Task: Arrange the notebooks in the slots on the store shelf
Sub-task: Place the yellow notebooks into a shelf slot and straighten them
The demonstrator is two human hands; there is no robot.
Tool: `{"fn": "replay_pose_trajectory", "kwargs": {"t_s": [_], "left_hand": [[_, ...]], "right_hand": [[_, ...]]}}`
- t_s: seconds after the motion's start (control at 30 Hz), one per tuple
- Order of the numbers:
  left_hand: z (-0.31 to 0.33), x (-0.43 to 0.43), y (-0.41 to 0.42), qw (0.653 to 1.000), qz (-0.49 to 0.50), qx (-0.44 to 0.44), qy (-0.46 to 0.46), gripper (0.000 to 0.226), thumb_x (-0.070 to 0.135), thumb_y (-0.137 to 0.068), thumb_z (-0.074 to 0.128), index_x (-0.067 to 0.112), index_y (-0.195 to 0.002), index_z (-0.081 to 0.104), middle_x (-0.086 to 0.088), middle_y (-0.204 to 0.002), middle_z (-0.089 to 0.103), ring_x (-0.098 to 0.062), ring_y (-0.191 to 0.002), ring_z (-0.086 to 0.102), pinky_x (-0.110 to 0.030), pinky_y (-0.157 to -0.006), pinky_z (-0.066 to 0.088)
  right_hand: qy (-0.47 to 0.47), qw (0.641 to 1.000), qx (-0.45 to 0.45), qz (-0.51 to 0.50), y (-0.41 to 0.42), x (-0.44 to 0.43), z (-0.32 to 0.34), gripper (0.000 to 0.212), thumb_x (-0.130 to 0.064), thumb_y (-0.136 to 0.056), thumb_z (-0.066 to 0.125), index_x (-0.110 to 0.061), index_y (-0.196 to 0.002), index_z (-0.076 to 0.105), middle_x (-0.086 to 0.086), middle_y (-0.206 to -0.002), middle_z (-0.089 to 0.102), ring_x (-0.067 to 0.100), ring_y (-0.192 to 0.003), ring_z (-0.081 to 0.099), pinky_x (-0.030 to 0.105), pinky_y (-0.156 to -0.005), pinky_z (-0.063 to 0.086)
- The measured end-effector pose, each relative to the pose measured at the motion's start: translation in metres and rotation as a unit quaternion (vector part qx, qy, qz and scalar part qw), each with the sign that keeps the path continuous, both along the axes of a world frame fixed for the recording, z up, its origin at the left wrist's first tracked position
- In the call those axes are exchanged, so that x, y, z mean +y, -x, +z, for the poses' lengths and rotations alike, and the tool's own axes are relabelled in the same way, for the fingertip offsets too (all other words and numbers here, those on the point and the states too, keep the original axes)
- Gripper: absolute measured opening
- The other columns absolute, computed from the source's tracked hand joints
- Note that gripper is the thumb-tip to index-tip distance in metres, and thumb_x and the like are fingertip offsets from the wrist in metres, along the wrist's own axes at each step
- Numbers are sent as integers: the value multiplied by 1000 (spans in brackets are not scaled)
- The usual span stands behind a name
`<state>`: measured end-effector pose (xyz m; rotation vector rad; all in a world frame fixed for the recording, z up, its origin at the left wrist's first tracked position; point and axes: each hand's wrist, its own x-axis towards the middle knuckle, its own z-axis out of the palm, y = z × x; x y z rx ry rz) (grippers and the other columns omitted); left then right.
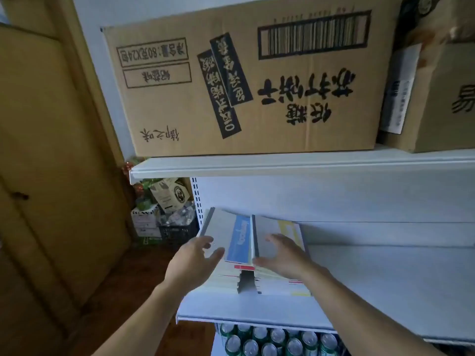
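We see two low stacks of thin paper notebooks lying flat, side by side, at the left end of the white metal shelf point(385, 278), w/ a dark gap btw them at the front. The left stack point(226, 274) is topped by a pale grey notebook w/ a blue band point(240, 237). The right stack point(279, 285) is topped by a pale grey notebook w/ a yellow band point(288, 227) and a dark spine.

Left grip point(198, 255): open, fingers spread, over the near-left corner of the blue-band cover; we can't tell if it touches. Right grip point(280, 254): also open, palm down on the yellow-band cover, fingers straight toward the back, thumb at the near edge by the spine.

On the shelf board above sits a big brown cardboard box point(244, 86) w/ black print and a barcode. A second brown carton point(442, 111) is just beside it on the right. Under the notebooks' shelf are rows of green-and-silver cans point(270, 340). To the left is a yellow-brown wooden door point(38, 150), and a black plastic crate point(177, 233) sits past the shelf end.
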<state>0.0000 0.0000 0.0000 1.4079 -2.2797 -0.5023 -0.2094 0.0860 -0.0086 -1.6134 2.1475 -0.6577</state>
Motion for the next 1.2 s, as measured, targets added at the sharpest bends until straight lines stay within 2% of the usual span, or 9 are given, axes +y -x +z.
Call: {"fn": "replay_pose_trajectory", "kwargs": {"t_s": [0.2,0.37,0.43,0.53,0.7,0.77,0.93,1.1,1.2], "left_hand": [[-12,-50,10,992,100,-68,-35,59,61,-84,57,19,-125,51,-2,-117,54,-16,-94,58,-33,-77,55],[-27,-70,12,990,118,-50,-54,49,56,-78,70,21,-102,45,4,-93,57,-13,-75,59,-31,-64,56],[-28,-75,11,991,106,-49,-71,45,54,-80,70,21,-99,44,4,-86,58,-11,-69,58,-26,-55,48],[-25,-81,8,992,78,-34,-97,33,47,-85,67,22,-98,49,6,-84,59,-9,-68,60,-21,-51,46],[-17,-84,-1,998,45,23,-34,10,31,-87,62,26,-81,54,2,-85,59,-15,-64,61,-30,-53,52],[-10,-78,-1,990,33,116,-68,5,21,-91,56,23,-91,52,0,-84,62,-18,-65,64,-32,-52,52],[2,-62,11,848,22,414,-329,36,-1,-93,52,17,-122,42,-9,-111,58,-27,-93,64,-32,-67,57],[-3,-29,26,687,-74,540,-480,36,-10,-89,44,4,-122,47,-18,-105,67,-30,-90,68,-35,-71,57],[2,-15,23,621,-151,550,-538,25,8,-89,44,1,-109,56,-19,-86,63,-31,-79,63,-36,-68,54]], "right_hand": [[-43,993,94,59,19,-18,-36,82,-67,-85,48,-26,-152,23,-4,-161,11,12,-148,11,25,-116,14],[-2,990,132,42,27,-11,-54,125,-96,-48,-9,-33,-149,31,-12,-158,22,5,-145,18,20,-114,19],[2,991,122,49,25,-8,-51,97,-87,-71,10,-32,-149,30,-13,-157,23,5,-145,19,21,-114,19],[40,993,107,38,24,-7,-49,44,-37,-99,41,-24,-141,42,-2,-147,44,15,-133,42,29,-104,37],[155,985,38,-65,17,-11,-54,31,-16,-95,49,-26,-123,59,-1,-117,67,23,-105,63,34,-84,50],[220,969,29,-106,12,-14,-53,34,-14,-96,48,-26,-124,62,-5,-122,67,18,-109,63,22,-84,47],[358,915,2,-185,-12,-25,-29,43,-33,-94,38,-20,-128,61,-6,-122,66,8,-102,58,-9,-77,29],[364,923,104,-62,-58,-35,-11,42,-27,-93,41,-19,-129,60,-13,-127,59,2,-115,56,10,-98,40],[324,937,135,12,-74,-31,-12,38,-28,-94,44,-20,-128,61,-7,-130,62,9,-123,53,22,-105,39]]}}
